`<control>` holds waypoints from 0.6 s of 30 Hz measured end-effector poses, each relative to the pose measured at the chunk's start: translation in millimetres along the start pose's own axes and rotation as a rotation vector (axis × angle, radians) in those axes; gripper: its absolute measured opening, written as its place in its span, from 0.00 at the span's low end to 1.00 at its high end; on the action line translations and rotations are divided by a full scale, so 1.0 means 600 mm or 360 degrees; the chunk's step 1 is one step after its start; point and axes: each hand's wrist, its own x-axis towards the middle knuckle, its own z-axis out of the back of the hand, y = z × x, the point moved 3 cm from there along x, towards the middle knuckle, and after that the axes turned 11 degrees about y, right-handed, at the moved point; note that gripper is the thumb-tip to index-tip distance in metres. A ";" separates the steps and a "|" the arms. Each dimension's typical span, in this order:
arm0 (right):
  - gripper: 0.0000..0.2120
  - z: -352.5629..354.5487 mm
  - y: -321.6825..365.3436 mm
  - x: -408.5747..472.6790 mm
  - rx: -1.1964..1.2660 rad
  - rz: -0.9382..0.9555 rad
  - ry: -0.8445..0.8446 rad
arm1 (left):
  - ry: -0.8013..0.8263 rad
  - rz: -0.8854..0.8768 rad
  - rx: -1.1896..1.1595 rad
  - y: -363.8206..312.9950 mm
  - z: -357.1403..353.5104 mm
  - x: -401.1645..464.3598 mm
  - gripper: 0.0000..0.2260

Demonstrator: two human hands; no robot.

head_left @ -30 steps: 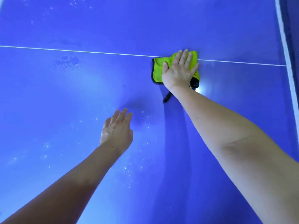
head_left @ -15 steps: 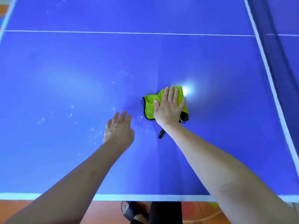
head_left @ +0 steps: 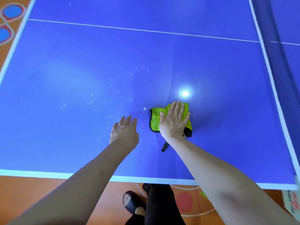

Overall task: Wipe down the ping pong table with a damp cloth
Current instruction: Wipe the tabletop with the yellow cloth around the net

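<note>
Your right hand (head_left: pixel 174 121) lies flat on the yellow-green cloth (head_left: pixel 155 119), fingers straight and close together, pressing it down on the blue ping pong table (head_left: pixel 68 82). The cloth is a little way in from the white edge line (head_left: pixel 48 174) nearest you, toward the right half of the table. Your left hand (head_left: pixel 124 133) is just left of the cloth, fingers straight and loosely together, holding nothing. It is over the table, but it is hard to tell if it touches.

The job looks only partly done. Just left of the cloth, and up from it, there are lots of tiny white specks (head_left: pixel 113 88) on the blue. Those still need a wipe. The strip from the cloth back to the near edge line looks darker and smoother, so it may be wiped. The far part past the thin white line (head_left: pixel 146 30) looks unwiped too.

There are no words on the table or cloth. A printed thing (head_left: pixel 292 203) on the floor, right of the near edge line, is too blurry to read.
</note>
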 end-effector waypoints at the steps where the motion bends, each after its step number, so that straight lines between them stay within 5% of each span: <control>1: 0.37 0.009 0.009 0.018 0.0001 -0.0018 0.0018 | 0.0010 0.0004 -0.0017 0.000 0.009 0.011 0.26; 18: 0.37 0.256 0.192 0.580 -0.0001 0.0228 -0.0016 | -0.0094 0.0183 0.0085 -0.029 0.193 0.289 0.28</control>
